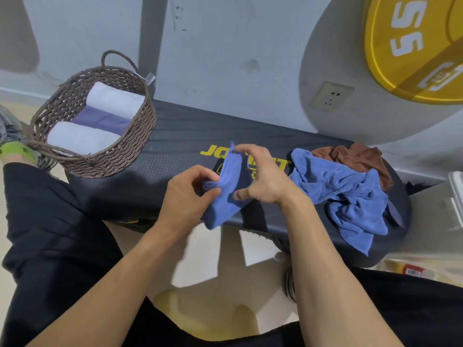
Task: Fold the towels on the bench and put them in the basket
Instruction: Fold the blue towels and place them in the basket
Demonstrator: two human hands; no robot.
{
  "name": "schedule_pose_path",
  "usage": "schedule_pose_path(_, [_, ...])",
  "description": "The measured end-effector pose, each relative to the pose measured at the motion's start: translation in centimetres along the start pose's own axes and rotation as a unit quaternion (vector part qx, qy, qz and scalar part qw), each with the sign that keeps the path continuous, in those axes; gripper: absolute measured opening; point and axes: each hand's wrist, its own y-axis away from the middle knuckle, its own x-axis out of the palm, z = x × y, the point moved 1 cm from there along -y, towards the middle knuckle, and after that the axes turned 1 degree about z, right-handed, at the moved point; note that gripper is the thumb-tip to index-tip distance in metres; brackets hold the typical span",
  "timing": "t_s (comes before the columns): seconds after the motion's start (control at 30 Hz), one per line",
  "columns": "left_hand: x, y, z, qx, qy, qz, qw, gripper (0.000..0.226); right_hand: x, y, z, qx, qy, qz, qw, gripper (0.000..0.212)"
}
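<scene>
A long black padded bench (175,136) with yellow lettering runs before me. On its left end stands a round brown woven basket (130,144) holding two white rolled towels (114,97) and a purple one between them. At the right end lie a crumpled blue towel (343,194) and a brown cloth (360,156). My left hand (186,194) pinches a folded blue towel (225,194) above the bench; my right hand (260,176) grips its upper edge.
</scene>
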Motion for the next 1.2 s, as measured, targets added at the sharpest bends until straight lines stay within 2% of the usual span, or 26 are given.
schedule_pose_path(0.07, [-0.6, -0.3, -1.8, 0.039, -0.012, 0.024, 0.999, 0.027, -0.1, 0.2, 1.7, -0.048, 0.033, 0.056, 0.997, 0.093])
schedule_pose_path(0.2, [-2.3, -1.2, -3.9, 0.04, 0.006, 0.134, 0.99, 0.027, -0.8, 0.2, 2.8, -0.031, 0.111, 0.106, 0.988, 0.042])
schedule_pose_path(0.27, [-3.0, -1.7, -4.1, 0.03, 0.022, 0.164, 0.986, 0.021, -1.5, 0.6, 1.9, 0.008, 0.053, 0.139, 0.989, 0.028])
schedule_pose_path(0.4, [-3.8, -3.0, -2.5, 0.024, 0.036, 0.186, 0.982, 0.014, -2.3, 1.0, -0.7, 0.068, -0.053, 0.165, 0.982, 0.03])
schedule_pose_path(0.47, [-2.6, -3.9, -0.5, -0.018, 0.066, 0.156, 0.985, 0.014, -1.7, 0.8, -2.7, 0.102, -0.174, 0.13, 0.971, 0.033])
schedule_pose_path(0.53, [-1.1, -4.8, 1.7, -0.096, 0.059, 0.079, 0.99, 0.022, 0.1, 0.8, -5.2, 0.165, -0.288, 0.025, 0.943, 0.036])
schedule_pose_path(0.6, [0.1, -4.9, 4.2, -0.171, -0.055, 0.057, 0.982, 0.035, 2.3, 1.2, -7.6, 0.242, -0.345, -0.088, 0.903, 0.041])
schedule_pose_path(0.67, [0.7, -3.9, 6.2, -0.197, -0.195, 0.079, 0.958, 0.037, 3.6, 1.6, -9.1, 0.282, -0.379, -0.143, 0.87, 0.046])
schedule_pose_path(0.77, [1.2, -1.7, 7.3, -0.194, -0.21, 0.074, 0.956, 0.026, 3.0, 0.5, -9.5, 0.239, -0.322, -0.192, 0.896, 0.045])
schedule_pose_path(0.83, [1.8, -0.7, 7.4, -0.177, -0.207, 0.081, 0.959, 0.026, 2.5, -0.1, -8.8, 0.201, -0.301, -0.217, 0.907, 0.043])
schedule_pose_path(0.9, [2.4, -0.1, 7.4, -0.146, -0.186, 0.064, 0.97, 0.026, 2.2, -0.3, -8.4, 0.201, -0.241, -0.262, 0.913, 0.038])
schedule_pose_path(0.97, [2.8, 0.5, 7.2, -0.042, -0.178, 0.027, 0.983, 0.027, 1.6, 0.2, -8.4, 0.245, -0.132, -0.312, 0.908, 0.035])
schedule_pose_path(1.03, [3.2, 0.8, 7.1, 0.111, -0.193, 0.017, 0.975, 0.031, 0.7, 0.6, -8.1, 0.243, -0.091, -0.324, 0.91, 0.024])
schedule_pose_path(1.1, [3.5, 0.7, 7.4, 0.207, -0.212, 0.058, 0.953, 0.037, 0.0, 0.5, -7.3, 0.179, -0.093, -0.284, 0.938, 0.009])
schedule_pose_path(1.2, [3.7, -0.1, 8.1, 0.218, -0.276, 0.156, 0.923, 0.052, -0.1, 0.2, -5.6, 0.093, -0.164, -0.14, 0.972, 0.016])
